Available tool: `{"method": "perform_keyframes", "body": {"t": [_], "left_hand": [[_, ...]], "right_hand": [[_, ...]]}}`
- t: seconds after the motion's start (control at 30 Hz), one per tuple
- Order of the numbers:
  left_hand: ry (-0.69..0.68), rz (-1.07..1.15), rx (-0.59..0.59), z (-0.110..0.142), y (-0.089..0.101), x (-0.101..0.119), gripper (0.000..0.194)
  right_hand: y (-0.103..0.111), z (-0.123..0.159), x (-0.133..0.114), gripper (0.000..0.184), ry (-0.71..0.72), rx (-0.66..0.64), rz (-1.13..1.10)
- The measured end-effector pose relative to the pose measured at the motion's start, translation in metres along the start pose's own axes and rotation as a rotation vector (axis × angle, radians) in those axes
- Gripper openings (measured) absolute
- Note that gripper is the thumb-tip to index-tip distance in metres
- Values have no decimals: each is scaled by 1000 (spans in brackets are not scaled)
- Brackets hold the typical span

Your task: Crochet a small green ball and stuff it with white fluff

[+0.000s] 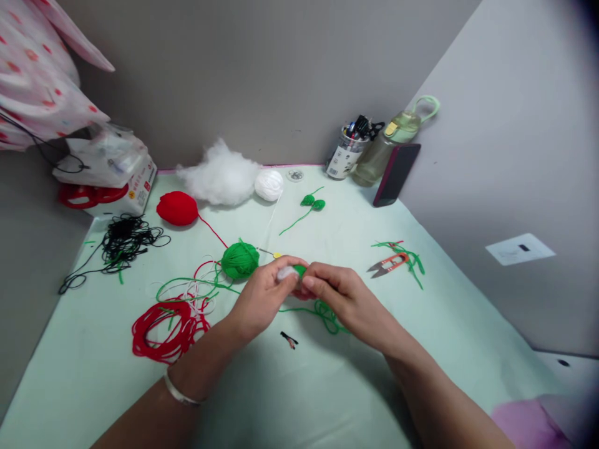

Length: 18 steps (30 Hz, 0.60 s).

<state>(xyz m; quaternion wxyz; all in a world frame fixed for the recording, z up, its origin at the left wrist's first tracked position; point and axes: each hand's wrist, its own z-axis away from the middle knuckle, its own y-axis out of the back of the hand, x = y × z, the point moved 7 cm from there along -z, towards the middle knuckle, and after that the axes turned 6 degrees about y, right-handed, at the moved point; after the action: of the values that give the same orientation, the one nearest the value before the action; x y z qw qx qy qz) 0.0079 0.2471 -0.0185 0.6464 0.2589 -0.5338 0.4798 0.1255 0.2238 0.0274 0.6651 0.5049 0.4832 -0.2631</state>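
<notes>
My left hand [262, 292] and my right hand [345, 298] meet over the middle of the table, both closed. Between them is a small green yarn piece [300, 270], mostly covered by my fingers. A tuft of white stuffing [286, 272] shows at its left side, within my left hand. My right thumb and fingers pinch the green end. Loose green yarn [330, 317] lies in loops below my right hand. Just left of my left hand sits a green yarn ball [240, 260]. A crochet hook with a yellow grip [276, 255] lies behind my fingers.
Orange thread snips [389, 265] lie at the right among green scraps. Toward the back are a red yarn ball [177, 208], white stuffing heap [219, 174], white yarn ball [269, 185] and small green crocheted pieces [313, 202]. Red yarn coils [161, 330] and black cord [124, 243] lie left.
</notes>
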Motion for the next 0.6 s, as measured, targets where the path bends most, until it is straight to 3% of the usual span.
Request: {"method": "perform_keyframes", "body": {"t": [0.23, 0.43, 0.6], "left_hand": [[7, 26, 116, 0, 6, -3, 15], [75, 167, 34, 2, 1, -10, 15], [31, 198, -72, 7, 2, 4, 21]], "right_hand": [[-14, 0, -3, 26, 48, 53, 185], [1, 2, -6, 24, 172, 161, 386], [9, 2, 3, 36, 76, 219, 282]]}}
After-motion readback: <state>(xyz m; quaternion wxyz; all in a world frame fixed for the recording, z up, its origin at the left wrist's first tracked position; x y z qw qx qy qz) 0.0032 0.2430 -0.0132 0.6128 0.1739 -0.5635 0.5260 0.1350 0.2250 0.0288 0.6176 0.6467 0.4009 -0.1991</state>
